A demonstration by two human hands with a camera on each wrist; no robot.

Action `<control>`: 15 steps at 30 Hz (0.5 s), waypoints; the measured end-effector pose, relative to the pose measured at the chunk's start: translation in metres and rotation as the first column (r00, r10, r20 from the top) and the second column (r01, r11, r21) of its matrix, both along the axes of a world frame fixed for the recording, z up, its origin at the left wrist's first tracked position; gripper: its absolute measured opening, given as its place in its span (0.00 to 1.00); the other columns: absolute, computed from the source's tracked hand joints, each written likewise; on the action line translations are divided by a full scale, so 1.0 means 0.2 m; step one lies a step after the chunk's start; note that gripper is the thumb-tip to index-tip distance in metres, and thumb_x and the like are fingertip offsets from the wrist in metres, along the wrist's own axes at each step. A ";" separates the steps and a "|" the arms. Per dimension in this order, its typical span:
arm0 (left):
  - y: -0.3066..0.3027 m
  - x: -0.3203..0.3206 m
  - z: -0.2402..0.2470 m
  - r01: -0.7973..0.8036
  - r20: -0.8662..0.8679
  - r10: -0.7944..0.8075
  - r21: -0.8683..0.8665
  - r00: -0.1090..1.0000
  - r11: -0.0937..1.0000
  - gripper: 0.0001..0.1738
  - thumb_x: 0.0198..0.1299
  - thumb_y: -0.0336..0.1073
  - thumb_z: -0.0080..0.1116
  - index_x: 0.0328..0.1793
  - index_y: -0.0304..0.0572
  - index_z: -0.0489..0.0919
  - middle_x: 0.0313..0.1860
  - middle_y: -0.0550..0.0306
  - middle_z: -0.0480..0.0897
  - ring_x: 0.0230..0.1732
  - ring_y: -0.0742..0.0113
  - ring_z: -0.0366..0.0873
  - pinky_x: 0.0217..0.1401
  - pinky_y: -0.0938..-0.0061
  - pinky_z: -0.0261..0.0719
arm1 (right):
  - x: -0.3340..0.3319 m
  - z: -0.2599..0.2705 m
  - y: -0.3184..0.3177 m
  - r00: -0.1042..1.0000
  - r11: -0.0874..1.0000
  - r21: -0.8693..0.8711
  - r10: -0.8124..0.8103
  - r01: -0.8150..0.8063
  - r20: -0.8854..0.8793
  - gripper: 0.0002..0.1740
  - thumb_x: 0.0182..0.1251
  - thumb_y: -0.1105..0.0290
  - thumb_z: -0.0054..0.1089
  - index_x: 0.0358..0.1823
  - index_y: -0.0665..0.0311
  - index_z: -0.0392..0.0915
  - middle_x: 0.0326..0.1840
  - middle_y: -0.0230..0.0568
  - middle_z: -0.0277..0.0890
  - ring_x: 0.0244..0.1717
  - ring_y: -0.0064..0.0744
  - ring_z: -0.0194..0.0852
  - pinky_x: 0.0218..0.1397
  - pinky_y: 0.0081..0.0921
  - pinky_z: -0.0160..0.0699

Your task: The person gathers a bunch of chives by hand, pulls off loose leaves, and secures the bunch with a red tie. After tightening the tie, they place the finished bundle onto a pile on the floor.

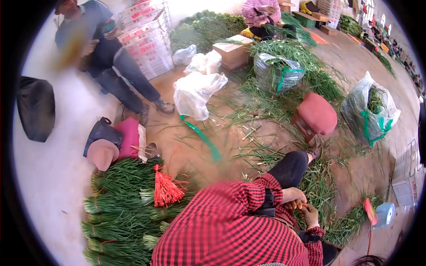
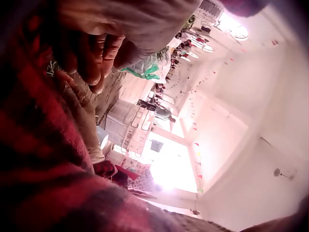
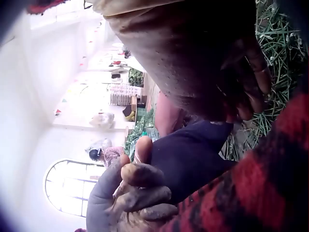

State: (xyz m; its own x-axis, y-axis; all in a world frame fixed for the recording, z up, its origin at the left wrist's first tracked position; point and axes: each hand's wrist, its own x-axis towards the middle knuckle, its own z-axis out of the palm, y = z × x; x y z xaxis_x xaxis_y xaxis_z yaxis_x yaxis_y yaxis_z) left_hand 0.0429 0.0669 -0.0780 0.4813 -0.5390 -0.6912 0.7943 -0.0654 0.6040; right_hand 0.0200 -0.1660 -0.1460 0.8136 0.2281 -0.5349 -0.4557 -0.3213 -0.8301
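My left hand (image 1: 293, 195) and my right hand (image 1: 309, 214) are close together in front of my checked shirt, above my dark trouser legs. The left wrist view has my left hand (image 2: 125, 24) large at the top, fingers hanging loosely bent, and my right hand (image 2: 82, 116) below it. Seen from the right wrist, my left hand (image 3: 140, 198) shows its palm side with loosely bent, dark-stained fingers; my right hand (image 3: 188, 63) has its fingers slightly bent and partly in shadow. No held object shows in either hand.
Bundled green stalks (image 1: 120, 213) with red ties (image 1: 166, 188) lie at lower left. Loose stalks (image 1: 319, 190) cover the floor around my leg. A red stool (image 1: 317, 113), filled bags (image 1: 279, 73), white crates (image 1: 148, 44) and two seated people are farther off.
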 end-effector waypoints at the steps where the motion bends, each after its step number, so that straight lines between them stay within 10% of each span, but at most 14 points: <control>1: 0.02 0.00 -0.02 -0.024 0.044 0.028 -0.072 0.999 0.997 0.17 0.57 0.45 0.60 0.34 0.36 0.83 0.21 0.55 0.79 0.13 0.69 0.67 0.17 0.73 0.64 | 0.02 -0.05 -0.01 0.990 0.996 -0.068 0.071 -0.063 0.121 0.12 0.69 0.66 0.61 0.47 0.67 0.83 0.33 0.30 0.82 0.30 0.20 0.76 0.35 0.20 0.75; 5: 0.03 0.00 -0.01 0.062 0.116 -0.038 -0.213 0.992 0.975 0.20 0.60 0.49 0.57 0.40 0.38 0.86 0.31 0.49 0.87 0.19 0.70 0.76 0.21 0.77 0.70 | -0.06 0.15 0.07 0.936 0.914 -0.385 0.238 -0.127 0.257 0.10 0.65 0.67 0.60 0.34 0.68 0.80 0.25 0.38 0.78 0.27 0.25 0.71 0.33 0.29 0.72; 15: 0.06 -0.09 0.10 -0.063 0.110 0.098 -0.285 0.989 0.956 0.19 0.70 0.41 0.55 0.59 0.36 0.78 0.37 0.56 0.85 0.30 0.73 0.80 0.37 0.77 0.82 | -0.25 0.29 0.06 0.982 0.920 -0.385 0.133 -0.073 0.132 0.18 0.66 0.59 0.57 0.51 0.60 0.83 0.46 0.46 0.85 0.50 0.44 0.82 0.54 0.36 0.77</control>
State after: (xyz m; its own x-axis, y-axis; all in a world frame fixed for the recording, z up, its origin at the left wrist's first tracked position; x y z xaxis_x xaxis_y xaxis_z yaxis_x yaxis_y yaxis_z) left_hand 0.0240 0.0785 -0.0589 0.6025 -0.6583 -0.4513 0.7090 0.1817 0.6814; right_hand -0.0301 -0.1533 -0.0879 0.8747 0.1213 -0.4692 -0.2809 -0.6620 -0.6949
